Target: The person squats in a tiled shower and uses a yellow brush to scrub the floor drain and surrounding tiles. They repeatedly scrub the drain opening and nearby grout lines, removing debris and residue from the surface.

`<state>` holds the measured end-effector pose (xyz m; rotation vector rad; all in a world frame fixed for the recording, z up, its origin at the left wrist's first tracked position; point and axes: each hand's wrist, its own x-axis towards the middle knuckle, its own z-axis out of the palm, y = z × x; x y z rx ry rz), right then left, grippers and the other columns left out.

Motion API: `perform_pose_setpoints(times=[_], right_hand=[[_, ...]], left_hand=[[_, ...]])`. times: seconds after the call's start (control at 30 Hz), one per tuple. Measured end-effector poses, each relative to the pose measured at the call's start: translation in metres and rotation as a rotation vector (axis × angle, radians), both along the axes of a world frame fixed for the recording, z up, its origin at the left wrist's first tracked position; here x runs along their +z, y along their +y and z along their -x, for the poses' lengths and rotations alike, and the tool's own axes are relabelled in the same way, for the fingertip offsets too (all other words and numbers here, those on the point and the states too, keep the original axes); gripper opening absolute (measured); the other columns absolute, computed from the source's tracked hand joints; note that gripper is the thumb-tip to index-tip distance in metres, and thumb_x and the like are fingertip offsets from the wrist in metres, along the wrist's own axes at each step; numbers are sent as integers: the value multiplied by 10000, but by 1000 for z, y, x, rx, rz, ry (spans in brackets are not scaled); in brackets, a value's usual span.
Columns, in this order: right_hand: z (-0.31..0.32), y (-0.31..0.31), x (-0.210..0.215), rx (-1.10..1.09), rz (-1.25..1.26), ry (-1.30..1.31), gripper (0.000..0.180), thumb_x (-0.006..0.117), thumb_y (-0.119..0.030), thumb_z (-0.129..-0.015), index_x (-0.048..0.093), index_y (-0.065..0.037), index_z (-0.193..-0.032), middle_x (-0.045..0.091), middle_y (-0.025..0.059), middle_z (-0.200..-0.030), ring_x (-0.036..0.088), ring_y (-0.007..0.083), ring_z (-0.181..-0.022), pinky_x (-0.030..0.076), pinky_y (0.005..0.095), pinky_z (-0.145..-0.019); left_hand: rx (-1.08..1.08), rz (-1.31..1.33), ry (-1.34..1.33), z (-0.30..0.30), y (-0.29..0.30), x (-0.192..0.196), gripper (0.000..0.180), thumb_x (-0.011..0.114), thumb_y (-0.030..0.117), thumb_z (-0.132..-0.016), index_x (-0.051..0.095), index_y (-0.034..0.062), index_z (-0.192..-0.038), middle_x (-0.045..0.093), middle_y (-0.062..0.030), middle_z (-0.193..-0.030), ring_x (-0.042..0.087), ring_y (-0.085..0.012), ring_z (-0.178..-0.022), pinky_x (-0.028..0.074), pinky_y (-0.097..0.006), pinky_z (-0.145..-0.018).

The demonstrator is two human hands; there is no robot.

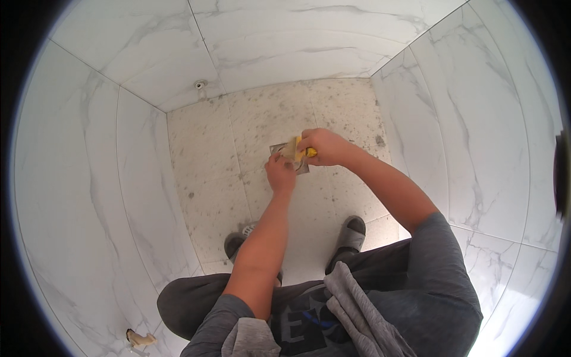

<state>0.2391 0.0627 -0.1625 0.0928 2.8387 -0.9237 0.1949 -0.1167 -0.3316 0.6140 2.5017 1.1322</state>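
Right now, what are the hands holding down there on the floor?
The right hand grips a yellow tool by one end, over the square metal floor drain cover. What kind of tool cannot be told. The left hand rests on the cover, gripping nothing visible.

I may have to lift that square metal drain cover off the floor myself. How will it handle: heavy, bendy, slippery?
The drain cover looks like a thin, flat metal plate, so probably stiff and light for its size. It sits flush in the speckled floor tiles, so it likely needs prying at an edge. The left hand rests on it beside the right hand, which grips a yellow tool.
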Motion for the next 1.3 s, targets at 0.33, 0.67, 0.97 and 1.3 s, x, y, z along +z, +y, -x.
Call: perform_pose_setpoints(times=[0.33,0.67,0.97,1.3], right_hand=[[3,15,-17,-22,-62,13,266,744,-61,-694,761,-89,-958,665,135,-973,666,354,-913,548,434,-793],[-14,9,3,230,-22,-103,255,756,-67,-671,756,-106,-923,657,141,-943,666,365,-903,542,442,-786],[6,42,-7,-112,-104,26,272,744,-63,-691,760,-66,-962,654,128,-918,662,343,-892,536,426,-788],[2,29,0,-25,-108,-68,267,758,-89,-707,751,-96,-973,661,139,-978,659,342,-968,543,437,-828]], left_hand=[[-2,1,-23,1,-2,0,116,736,45,-820,735,96,-924,620,-105,-1270,555,-350,-1158,484,-424,-1004],[2,-19,-64,4,-1,7,117,745,56,-806,732,53,-923,626,-146,-1271,570,-354,-1161,471,-450,-1001],[-5,5,-70,1,-3,11,111,741,62,-838,726,82,-946,591,-107,-1324,543,-337,-1169,489,-427,-997],[-36,73,-26,-2,1,24,123,715,39,-863,710,63,-984,573,-128,-1338,535,-340,-1192,486,-434,-1002]])
